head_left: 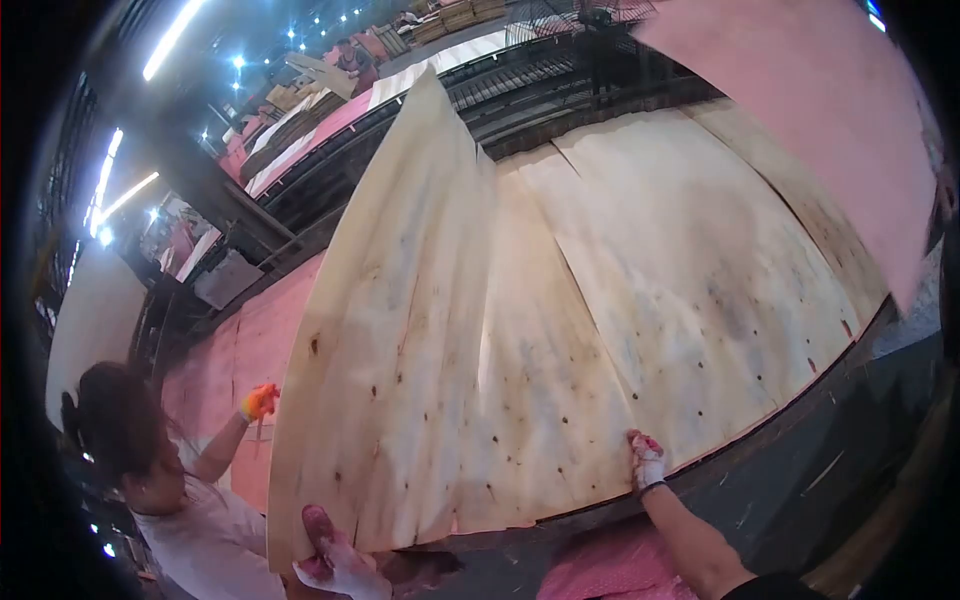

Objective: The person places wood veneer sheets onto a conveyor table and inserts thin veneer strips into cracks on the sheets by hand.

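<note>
A large pale wood veneer sheet (400,330) with dark knots rises in front of me, its left part lifted and its far corner pointing up. My left hand (340,565), in a white glove with reddish fingertips, grips the near left edge, thumb on the upper face and the other fingers hidden. Further right, my right hand (648,460), gloved the same way, is closed at the near edge by a seam, fingertips against the veneer. More veneer (700,250) lies flat to the right, with gaps between pieces.
A co-worker (180,500) stands at the left, an orange-gloved hand (260,402) by a pink sheet (235,350). Another pink sheet (800,90) hangs into view at upper right. Behind are a dark metal frame (520,90), a wire-guarded fan (595,18) and stacked sheets (300,120).
</note>
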Available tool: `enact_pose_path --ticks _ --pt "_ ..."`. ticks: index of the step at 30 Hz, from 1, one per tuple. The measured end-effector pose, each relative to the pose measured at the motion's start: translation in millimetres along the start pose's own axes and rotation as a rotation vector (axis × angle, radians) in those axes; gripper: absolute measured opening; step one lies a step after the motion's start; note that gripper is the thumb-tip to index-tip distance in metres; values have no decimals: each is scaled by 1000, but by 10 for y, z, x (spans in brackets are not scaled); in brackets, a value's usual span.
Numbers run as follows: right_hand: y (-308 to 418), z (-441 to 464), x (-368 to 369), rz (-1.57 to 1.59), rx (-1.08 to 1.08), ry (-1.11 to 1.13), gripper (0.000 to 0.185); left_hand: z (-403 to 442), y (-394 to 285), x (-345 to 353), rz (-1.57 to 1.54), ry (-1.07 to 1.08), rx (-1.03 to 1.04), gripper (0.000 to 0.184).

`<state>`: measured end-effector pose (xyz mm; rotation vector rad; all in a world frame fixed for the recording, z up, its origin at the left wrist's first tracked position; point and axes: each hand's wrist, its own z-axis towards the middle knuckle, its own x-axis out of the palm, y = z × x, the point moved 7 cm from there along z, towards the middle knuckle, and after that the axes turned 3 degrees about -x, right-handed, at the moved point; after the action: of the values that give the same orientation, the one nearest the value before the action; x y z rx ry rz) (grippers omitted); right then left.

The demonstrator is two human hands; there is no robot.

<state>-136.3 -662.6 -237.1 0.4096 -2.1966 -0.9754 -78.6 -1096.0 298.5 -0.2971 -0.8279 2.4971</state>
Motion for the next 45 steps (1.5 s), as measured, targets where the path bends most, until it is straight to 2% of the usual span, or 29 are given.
enact_pose_path --ticks 1,2,3,6,7,9,12,13,15,17,19,21,23,24,26,28,30,31,34,35,38,39,41,42,43,45 --pt "-226 42 -131 12 -18 -4 12 -11 -17 22 -42 15 16 27" --pt "-323 121 -194 24 -39 -8 11 30 -28 67 -147 3 -84 25" --pt "-289 71 -204 75 74 -50 9 45 16 110 -248 -10 -183 24" --pt "-64 99 -68 73 43 16 11 89 330 -128 -144 -16 -153 32" --pt "-99 152 -54 137 33 88 12 101 339 -135 -76 27 -77 35" --pt "-68 83 -78 60 4 39 12 26 290 -160 64 114 73 41" --pt "-106 145 -136 63 19 67 15 -103 644 -367 -7 -84 -205 49" --pt "-122 185 -126 81 31 94 16 -148 774 -439 -8 -55 -235 50" --pt "-167 192 -148 -5 8 -19 18 -191 1035 -596 -6 0 -299 52" --pt "-171 194 -112 -19 25 -83 21 -305 1268 -454 -569 195 -515 57" --pt "-171 188 -138 50 79 -110 23 -248 831 -145 -527 354 -344 65" --pt "-263 409 -270 -601 225 -25 19 -53 -79 471 169 468 17 68" --pt "-227 540 -239 -1033 10 437 34 -188 -250 455 415 606 108 67" --pt "136 319 50 -1350 9 408 56 -348 -45 282 313 666 12 67" --pt "18 511 -241 -1317 95 157 59 -554 169 148 106 659 -141 65" --pt "783 -21 578 -1429 214 272 57 -555 61 287 -73 499 -236 59" --pt "788 121 670 -1602 258 380 54 -495 -129 567 -215 422 -286 55" --pt "764 137 624 -1692 286 440 52 -470 -241 680 -271 459 -302 54" --pt "835 136 821 -1936 -5 567 51 -624 -119 701 -384 448 -581 61" --pt "805 167 867 -2056 78 603 52 -718 -97 800 -721 356 -832 63" --pt "867 -29 1387 -2428 -152 861 50 -866 -5 852 -909 307 -1058 68" --pt "678 94 1302 -2442 -288 911 44 -921 -3 896 -970 314 -1078 69" --pt "146 502 874 -2462 -556 1002 38 -900 -67 892 -708 382 -955 68" --pt "282 429 1025 -2439 -382 930 38 -891 -99 890 -575 406 -896 68" --pt "613 139 1464 -2407 -216 857 37 -821 -185 905 -380 509 -644 67" --pt "906 -103 1718 -2260 -117 751 40 -856 -179 868 -323 560 -591 66"
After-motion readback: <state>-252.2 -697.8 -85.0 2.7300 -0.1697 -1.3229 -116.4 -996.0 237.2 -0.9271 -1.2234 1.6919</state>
